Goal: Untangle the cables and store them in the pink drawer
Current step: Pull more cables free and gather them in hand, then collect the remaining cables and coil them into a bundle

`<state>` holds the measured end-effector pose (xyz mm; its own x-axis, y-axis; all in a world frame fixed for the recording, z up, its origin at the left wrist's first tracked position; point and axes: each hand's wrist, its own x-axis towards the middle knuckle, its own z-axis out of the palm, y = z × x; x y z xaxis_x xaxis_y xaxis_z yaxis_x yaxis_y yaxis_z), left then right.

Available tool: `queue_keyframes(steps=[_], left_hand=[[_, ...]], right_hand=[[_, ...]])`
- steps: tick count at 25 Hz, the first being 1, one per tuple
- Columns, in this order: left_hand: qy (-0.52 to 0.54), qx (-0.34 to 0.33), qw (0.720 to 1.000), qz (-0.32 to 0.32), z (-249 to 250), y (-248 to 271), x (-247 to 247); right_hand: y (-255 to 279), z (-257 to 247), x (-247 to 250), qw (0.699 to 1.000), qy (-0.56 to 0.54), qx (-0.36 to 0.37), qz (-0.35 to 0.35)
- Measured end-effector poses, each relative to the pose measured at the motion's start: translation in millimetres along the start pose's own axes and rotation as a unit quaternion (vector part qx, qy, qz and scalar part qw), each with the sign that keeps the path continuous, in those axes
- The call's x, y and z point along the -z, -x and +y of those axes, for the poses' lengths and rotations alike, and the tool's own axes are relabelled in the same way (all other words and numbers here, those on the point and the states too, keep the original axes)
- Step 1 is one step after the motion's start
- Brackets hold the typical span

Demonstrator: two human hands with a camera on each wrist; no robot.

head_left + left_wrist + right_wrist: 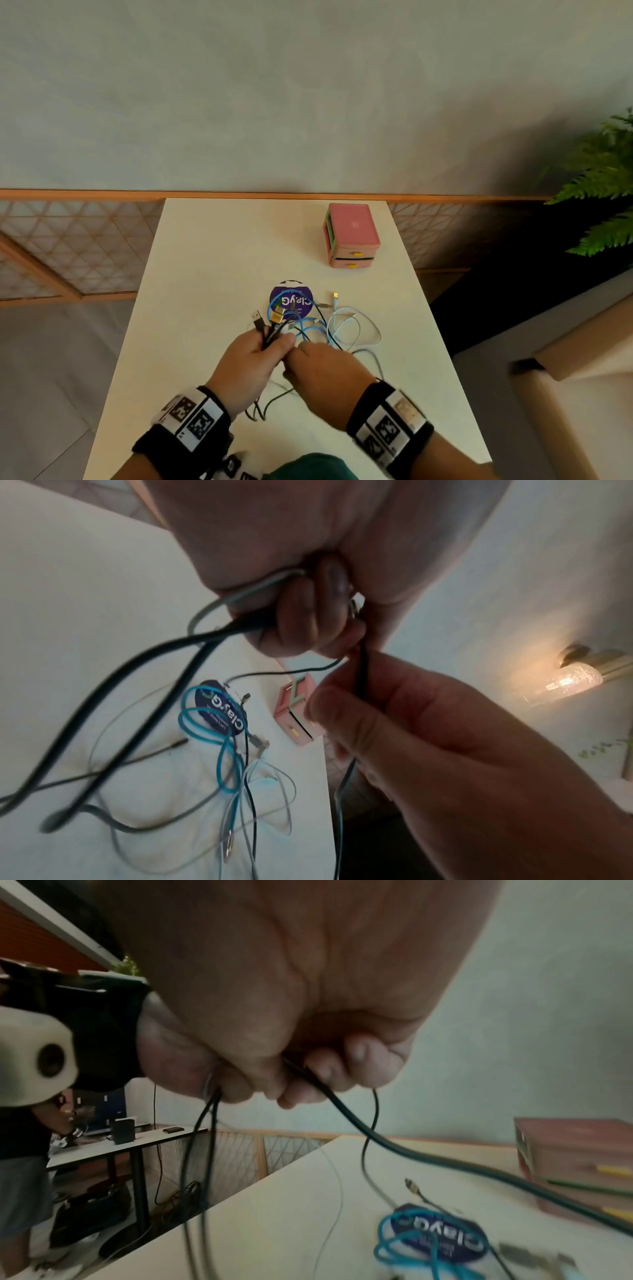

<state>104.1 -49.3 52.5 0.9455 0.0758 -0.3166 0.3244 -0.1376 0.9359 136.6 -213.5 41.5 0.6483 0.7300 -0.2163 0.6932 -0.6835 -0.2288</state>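
Several tangled cables lie on the white table (212, 260): black ones, a blue cable (308, 325) and a pale white-blue cable (354, 323). My left hand (274, 341) grips a bundle of black and grey cable ends (219, 631), their USB plugs (265, 317) sticking up past the fingers. Right beside it, my right hand (297, 353) pinches one black cable (361, 674), which trails down from the curled fingers (342, 1069). The pink drawer unit (352, 233) stands at the far right of the table, both drawers shut, yellow handles facing me.
A round purple sticker (291, 299) lies on the table under the blue loops. A fern (603, 192) hangs past the table's right edge. Low lattice panels run behind the table. Another desk with cables beneath it (137, 1139) stands to the left.
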Motion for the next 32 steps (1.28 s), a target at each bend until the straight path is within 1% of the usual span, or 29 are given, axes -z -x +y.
queue_keyframes(steps=[4,5,7,8,9,10,11,12,13,14,15,16,17,19,21,23,25,28,30,32], left_hand=[[0.011,-0.003,0.995,0.1,-8,-7,26],[0.003,-0.009,0.994,0.112,-8,-10,36],[-0.057,-0.033,0.992,0.105,-9,-12,47],[-0.094,-0.036,0.99,0.098,-9,-11,47],[-0.122,-0.032,0.988,0.09,-11,-12,45],[-0.141,-0.021,0.987,0.077,-10,-11,41],[-0.151,-0.004,0.986,0.07,-11,-9,36],[-0.157,0.013,0.985,0.072,-12,-7,31],[-0.162,0.03,0.983,0.078,-14,-3,27],[-0.175,0.051,0.98,0.083,-17,0,23],[-0.196,0.069,0.975,0.082,-19,5,21],[-0.221,0.086,0.969,0.071,-21,9,23],[-0.235,0.099,0.966,0.05,-23,15,21],[-0.238,0.127,0.963,0.024,-25,22,25],[-0.247,0.131,0.96,0.007,-27,30,29],[-0.255,0.13,0.958,0.004,-26,37,32],[-0.266,0.125,0.956,0.006,-23,42,32],[-0.313,0.124,0.942,-0.009,-18,43,29],[-0.329,0.123,0.936,-0.001,-17,41,28],[-0.337,0.129,0.932,0.02,-17,38,30]], right_hand=[[19,12,-50,0.992,-0.097,-0.077,-0.006],[25,18,-59,0.986,-0.139,-0.089,-0.01],[36,32,-71,0.966,-0.235,-0.11,-0.012],[36,41,-74,0.953,-0.275,-0.126,0.007],[33,52,-76,0.941,-0.302,-0.145,0.044],[25,64,-73,0.929,-0.316,-0.167,0.096],[13,78,-69,0.918,-0.318,-0.189,0.146],[-3,96,-64,0.911,-0.305,-0.213,0.177],[-21,114,-58,0.912,-0.282,-0.235,0.184],[-40,131,-53,0.915,-0.256,-0.257,0.175],[-60,149,-52,0.918,-0.239,-0.275,0.153],[-84,164,-53,0.922,-0.228,-0.292,0.116],[-97,177,-57,0.924,-0.206,-0.313,0.072],[-129,195,-71,0.923,-0.171,-0.344,-0.005],[-145,202,-85,0.917,-0.159,-0.364,-0.044],[-150,205,-97,0.916,-0.146,-0.368,-0.061],[-152,206,-107,0.913,-0.147,-0.375,-0.057],[-151,205,-114,0.899,-0.193,-0.392,-0.031],[-143,198,-112,0.889,-0.223,-0.4,-0.013],[-126,187,-103,0.874,-0.281,-0.394,0.052]])
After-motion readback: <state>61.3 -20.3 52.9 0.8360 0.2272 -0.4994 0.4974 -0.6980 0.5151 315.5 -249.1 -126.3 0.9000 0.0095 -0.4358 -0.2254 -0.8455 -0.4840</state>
